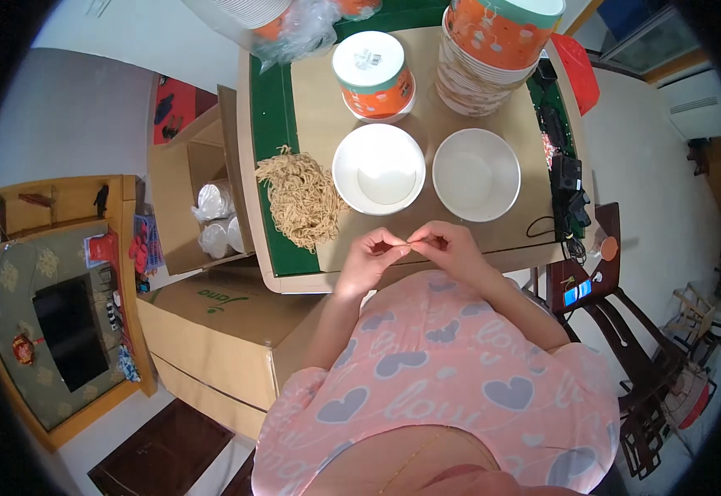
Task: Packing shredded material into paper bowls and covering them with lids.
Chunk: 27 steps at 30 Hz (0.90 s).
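Observation:
My left hand [370,258] and my right hand [450,252] meet at the table's near edge, thumbs and forefingers pinched tip to tip. Something thin and tan seems to lie between the fingertips, too small to make out. Just beyond them stand two white paper tubs, one on the left [379,169] and one on the right [476,175], mouths up. A tangled heap of tan strings or thin loops [301,198] lies left of the left tub. Behind that tub, an orange and green paper tub [377,101] rests upside down, its white base on top.
Tall stacked orange tubs [501,37] stand at the far right, and bagged tubs [294,29] at the far left. Power strips and cables [569,178] run along the right edge. Cardboard boxes [220,310] sit left of the table; a phone [577,292] lies on a chair at right.

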Available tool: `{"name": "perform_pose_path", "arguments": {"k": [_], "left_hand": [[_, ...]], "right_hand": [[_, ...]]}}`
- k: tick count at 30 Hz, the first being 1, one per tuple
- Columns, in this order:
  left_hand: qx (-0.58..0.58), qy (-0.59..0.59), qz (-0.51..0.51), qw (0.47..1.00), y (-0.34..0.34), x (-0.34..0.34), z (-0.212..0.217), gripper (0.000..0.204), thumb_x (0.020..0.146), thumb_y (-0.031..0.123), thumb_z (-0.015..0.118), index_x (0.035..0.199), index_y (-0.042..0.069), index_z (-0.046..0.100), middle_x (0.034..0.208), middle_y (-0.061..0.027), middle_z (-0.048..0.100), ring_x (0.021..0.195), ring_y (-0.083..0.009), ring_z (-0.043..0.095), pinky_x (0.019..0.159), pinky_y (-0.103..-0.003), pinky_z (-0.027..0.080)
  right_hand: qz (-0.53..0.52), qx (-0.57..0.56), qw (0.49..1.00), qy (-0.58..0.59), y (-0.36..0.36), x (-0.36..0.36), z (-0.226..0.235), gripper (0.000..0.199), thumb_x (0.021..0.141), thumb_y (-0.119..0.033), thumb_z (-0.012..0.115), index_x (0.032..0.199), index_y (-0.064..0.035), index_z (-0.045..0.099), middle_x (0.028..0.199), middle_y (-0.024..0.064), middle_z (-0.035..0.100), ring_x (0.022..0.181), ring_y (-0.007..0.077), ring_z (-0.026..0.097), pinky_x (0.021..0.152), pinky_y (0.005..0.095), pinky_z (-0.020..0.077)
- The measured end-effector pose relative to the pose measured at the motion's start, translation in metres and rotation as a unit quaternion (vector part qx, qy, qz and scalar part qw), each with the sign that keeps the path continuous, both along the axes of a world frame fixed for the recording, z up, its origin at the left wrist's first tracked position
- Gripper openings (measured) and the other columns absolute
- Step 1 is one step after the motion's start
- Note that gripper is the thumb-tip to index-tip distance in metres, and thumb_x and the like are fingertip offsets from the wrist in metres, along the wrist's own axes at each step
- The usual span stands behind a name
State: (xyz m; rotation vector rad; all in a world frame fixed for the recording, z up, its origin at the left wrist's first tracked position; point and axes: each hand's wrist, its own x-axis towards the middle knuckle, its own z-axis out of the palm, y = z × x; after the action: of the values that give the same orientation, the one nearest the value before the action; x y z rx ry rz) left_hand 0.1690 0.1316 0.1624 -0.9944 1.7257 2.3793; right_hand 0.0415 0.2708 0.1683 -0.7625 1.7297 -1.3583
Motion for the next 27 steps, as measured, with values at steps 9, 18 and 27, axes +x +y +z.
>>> {"name": "perform_pose_path", "arguments": {"k": [9,18,27], "left_hand": [[-0.343,0.024,-0.039,0.938,0.009,-0.018,-0.007,0.010,0.075,-0.005,0.063,0.080,0.003,0.059,0.076,-0.0050,0.057,0.066,-0.0148,0.056,0.059,-0.026,0.045],[-0.481,0.029,-0.123,0.868,-0.017,-0.076,-0.038,0.039,0.075,0.004,0.064,0.113,0.003,0.056,0.104,-0.0163,0.060,0.090,-0.0304,0.060,0.077,-0.036,0.048],[-0.260,-0.002,-0.078,0.962,-0.026,-0.043,-0.007,0.043,0.079,-0.010,0.046,0.118,0.001,0.056,0.097,-0.0066,0.064,0.088,-0.0116,0.059,0.079,-0.025,0.046]], "right_hand": [[-0.014,0.035,0.999,-0.034,-0.002,-0.002,-0.024,0.006,0.081,-0.010,0.066,0.083,-0.0046,0.064,0.056,-0.0074,0.038,0.053,0.0032,0.031,0.048,0.0215,0.0265],[-0.077,0.013,0.997,-0.028,0.004,-0.003,-0.104,0.006,0.078,-0.007,0.062,0.082,-0.0021,0.061,0.064,0.0016,0.056,0.060,0.0088,0.052,0.057,0.0250,0.0440],[-0.141,-0.090,0.984,-0.059,-0.020,0.003,-0.072,0.008,0.085,-0.007,0.060,0.090,-0.0030,0.055,0.091,0.0016,0.057,0.083,0.0081,0.055,0.073,0.0236,0.0463]]}}
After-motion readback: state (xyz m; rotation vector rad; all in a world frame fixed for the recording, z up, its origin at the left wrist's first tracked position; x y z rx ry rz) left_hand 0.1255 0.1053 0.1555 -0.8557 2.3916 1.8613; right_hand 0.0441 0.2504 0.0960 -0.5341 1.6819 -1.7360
